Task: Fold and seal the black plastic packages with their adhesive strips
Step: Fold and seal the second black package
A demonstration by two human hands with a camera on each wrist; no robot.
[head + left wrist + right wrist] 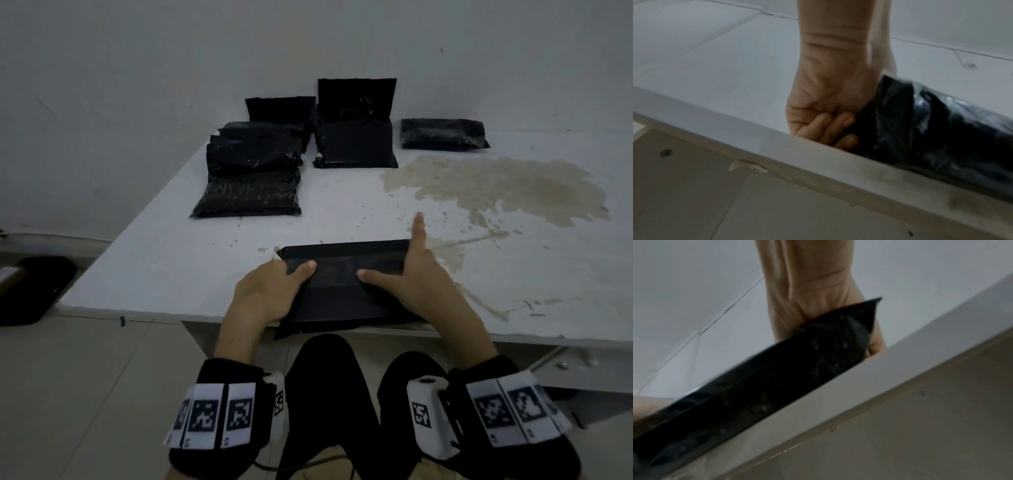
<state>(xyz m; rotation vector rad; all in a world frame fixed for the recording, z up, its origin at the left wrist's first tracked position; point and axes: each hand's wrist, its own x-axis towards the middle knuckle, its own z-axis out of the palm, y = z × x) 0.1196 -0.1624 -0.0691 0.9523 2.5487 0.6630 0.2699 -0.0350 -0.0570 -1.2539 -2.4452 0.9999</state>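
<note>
A flat black plastic package lies at the near edge of the white table, its top flap folded down over the body. My left hand grips its left end, thumb on top; in the left wrist view the fingers curl against the package. My right hand holds the right end, with the thumb pressed flat on the flap and the index finger straight along the edge. In the right wrist view the package covers most of the right hand.
At the back left lies a pile of black packages. Two more stand with flaps up against the wall, and one folded package lies at the back right. A brown stain spreads across the right side. A dark object sits on the floor.
</note>
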